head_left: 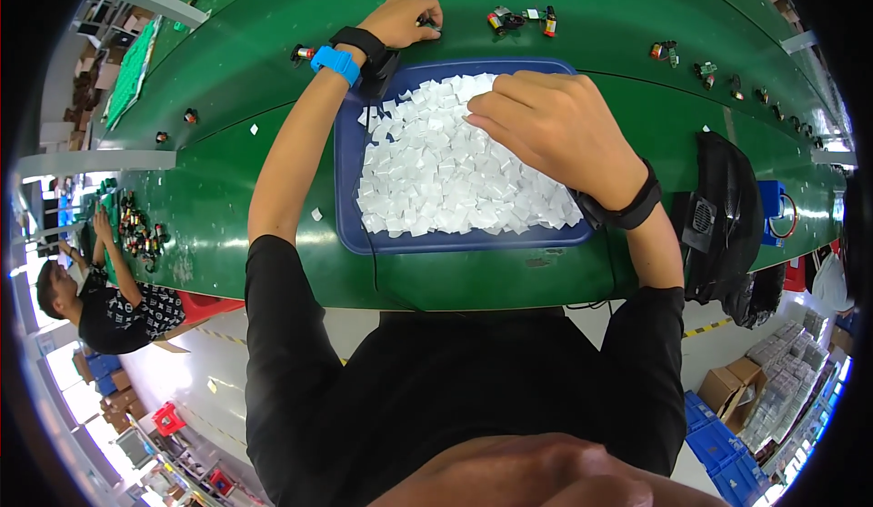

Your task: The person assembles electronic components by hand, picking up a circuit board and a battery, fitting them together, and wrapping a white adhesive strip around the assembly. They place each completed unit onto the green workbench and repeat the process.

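Left hand (405, 20): you pinch a small dark part (429, 24) at its fingertips | right hand (550, 120): fingers bunched, can't tell if pinching anything | white squares (455, 180) just under it, blue tray (347, 180) between your forearms, apparently for easy reach | small assemblies (511, 21) right of left hand, presumably spaced to stay untangled

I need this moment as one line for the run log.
left hand: fingers around small dark part | right hand: above white squares, grip unclear | tray: blue, holding white squares | table: green
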`<action>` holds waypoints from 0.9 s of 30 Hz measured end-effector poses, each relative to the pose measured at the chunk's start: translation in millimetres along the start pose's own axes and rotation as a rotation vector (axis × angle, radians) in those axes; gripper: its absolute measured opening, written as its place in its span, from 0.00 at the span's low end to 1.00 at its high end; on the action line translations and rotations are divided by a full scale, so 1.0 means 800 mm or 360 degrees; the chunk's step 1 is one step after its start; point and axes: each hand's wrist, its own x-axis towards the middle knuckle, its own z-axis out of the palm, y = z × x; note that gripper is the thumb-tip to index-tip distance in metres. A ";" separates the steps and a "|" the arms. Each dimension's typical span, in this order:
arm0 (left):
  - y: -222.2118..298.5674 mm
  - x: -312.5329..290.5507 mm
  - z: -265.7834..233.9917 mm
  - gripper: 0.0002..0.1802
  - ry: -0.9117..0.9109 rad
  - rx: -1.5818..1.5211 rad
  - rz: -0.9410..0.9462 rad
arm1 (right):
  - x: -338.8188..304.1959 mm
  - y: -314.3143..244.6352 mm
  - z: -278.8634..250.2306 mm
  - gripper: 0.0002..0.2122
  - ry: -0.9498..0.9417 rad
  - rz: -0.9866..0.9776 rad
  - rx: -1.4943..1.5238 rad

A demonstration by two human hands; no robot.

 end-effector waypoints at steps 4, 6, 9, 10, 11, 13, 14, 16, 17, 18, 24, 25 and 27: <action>0.027 -0.014 -0.017 0.20 0.0090 -0.0411 0.0017 | -0.003 0.010 -0.001 0.07 0.0012 0.0036 -0.0032; 0.060 -0.041 -0.038 0.20 0.0237 -0.0410 -0.0001 | -0.003 0.012 -0.005 0.08 0.0033 0.0050 -0.0055; 0.105 -0.077 -0.067 0.18 0.0392 -0.0918 -0.0260 | -0.003 0.018 -0.003 0.09 0.0051 0.0273 -0.0025; 0.120 -0.087 -0.075 0.17 0.0342 -0.1128 -0.0296 | -0.004 0.019 -0.002 0.10 0.0053 0.0371 -0.0010; 0.133 -0.096 -0.081 0.16 0.0291 -0.1338 -0.0335 | -0.004 0.020 0.001 0.10 0.0050 0.0387 -0.0008; 0.152 -0.116 -0.085 0.15 0.0244 -0.1555 -0.0392 | 0.000 0.016 0.008 0.11 0.0203 0.0421 0.0122; 0.160 -0.122 -0.083 0.13 0.0307 -0.1735 -0.0323 | 0.002 0.015 0.011 0.11 0.0277 0.0440 0.0184; 0.174 -0.132 -0.079 0.11 0.0460 -0.2089 -0.0185 | 0.003 0.013 0.012 0.11 0.0271 0.0501 0.0316; 0.178 -0.138 -0.077 0.11 0.0468 -0.2093 -0.0196 | 0.005 0.010 0.013 0.11 0.0280 0.0566 0.0442; 0.182 -0.142 -0.074 0.10 0.0460 -0.2112 -0.0176 | 0.006 0.007 0.014 0.11 0.0288 0.0631 0.0567; 0.192 -0.153 -0.069 0.11 0.0493 -0.2072 -0.0020 | 0.006 -0.002 0.020 0.09 0.0204 0.0735 0.0803; 0.192 -0.153 -0.070 0.11 0.0498 -0.2074 -0.0022 | 0.005 0.000 0.022 0.09 0.0218 0.0705 0.0764; 0.194 -0.155 -0.072 0.09 0.0449 -0.2060 0.0012 | 0.005 0.002 0.023 0.08 0.0231 0.0670 0.0724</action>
